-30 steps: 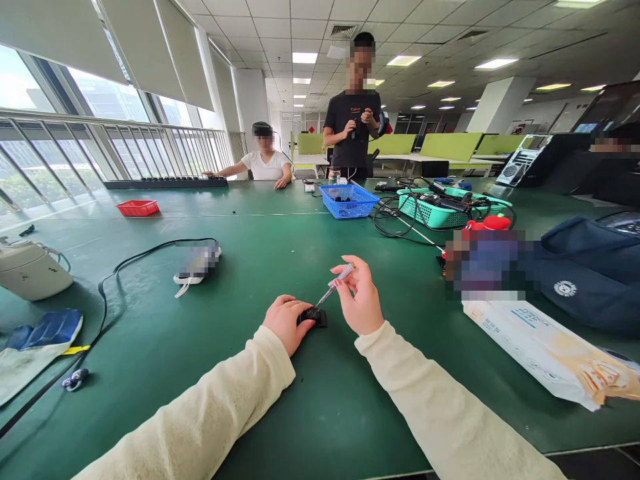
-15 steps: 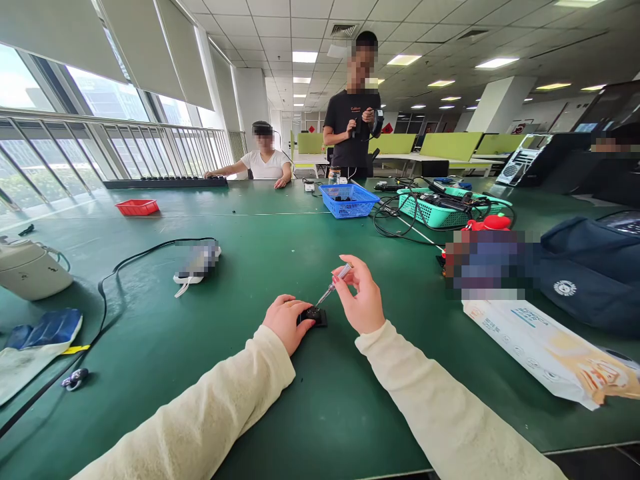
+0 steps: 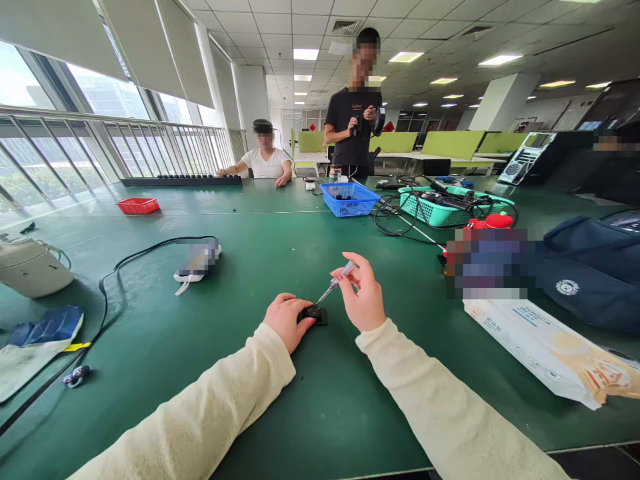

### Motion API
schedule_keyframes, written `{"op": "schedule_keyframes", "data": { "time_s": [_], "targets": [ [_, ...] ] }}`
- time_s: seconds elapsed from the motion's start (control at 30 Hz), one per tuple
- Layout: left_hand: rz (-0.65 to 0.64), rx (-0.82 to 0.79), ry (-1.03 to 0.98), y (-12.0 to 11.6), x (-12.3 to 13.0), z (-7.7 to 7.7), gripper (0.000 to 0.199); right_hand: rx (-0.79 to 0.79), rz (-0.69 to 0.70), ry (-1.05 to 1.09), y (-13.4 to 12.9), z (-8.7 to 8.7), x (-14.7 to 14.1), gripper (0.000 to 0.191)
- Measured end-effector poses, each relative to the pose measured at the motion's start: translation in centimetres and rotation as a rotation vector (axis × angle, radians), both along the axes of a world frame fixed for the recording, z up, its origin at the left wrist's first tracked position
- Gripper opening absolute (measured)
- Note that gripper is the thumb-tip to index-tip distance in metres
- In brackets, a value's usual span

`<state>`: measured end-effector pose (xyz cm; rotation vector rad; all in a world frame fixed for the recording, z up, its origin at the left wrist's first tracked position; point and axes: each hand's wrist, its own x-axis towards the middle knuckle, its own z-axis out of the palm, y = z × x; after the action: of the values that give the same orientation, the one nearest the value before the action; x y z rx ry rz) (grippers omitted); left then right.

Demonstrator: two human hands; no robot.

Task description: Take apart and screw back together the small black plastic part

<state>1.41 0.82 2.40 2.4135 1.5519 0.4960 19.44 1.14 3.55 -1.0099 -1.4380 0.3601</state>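
Note:
On the green table lies a small black part with a flat square base; its finer details are too small to make out. My left hand is closed around its left side, thumb at the near edge and fingers at the far edge. A small screwdriver with a clear handle is pinched between the thumb and fingers of my right hand. It leans down to the left, its tip at the top of the black part. Whether the tip touches the part I cannot tell.
A phone-like blurred object with a strap lies left, near a black cord. Beyond are a red tray, a blue basket and a green basket with cables. A white package lies right. Two people are across the table.
The screwdriver has shifted slightly up and right in my right hand. My left hand and the black part stay put. Across the table, the long black strip by the seated person has slid right.

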Motion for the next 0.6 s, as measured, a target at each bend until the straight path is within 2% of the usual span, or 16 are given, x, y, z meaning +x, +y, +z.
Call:
{"op": "schedule_keyframes", "data": {
  "time_s": [0.6],
  "targets": [
    [0.016, -0.037, 0.021, -0.09, 0.19, 0.22, 0.034, -0.011, 0.022, 0.021, 0.12, -0.35, -0.06, 0.032]
  ]
}}
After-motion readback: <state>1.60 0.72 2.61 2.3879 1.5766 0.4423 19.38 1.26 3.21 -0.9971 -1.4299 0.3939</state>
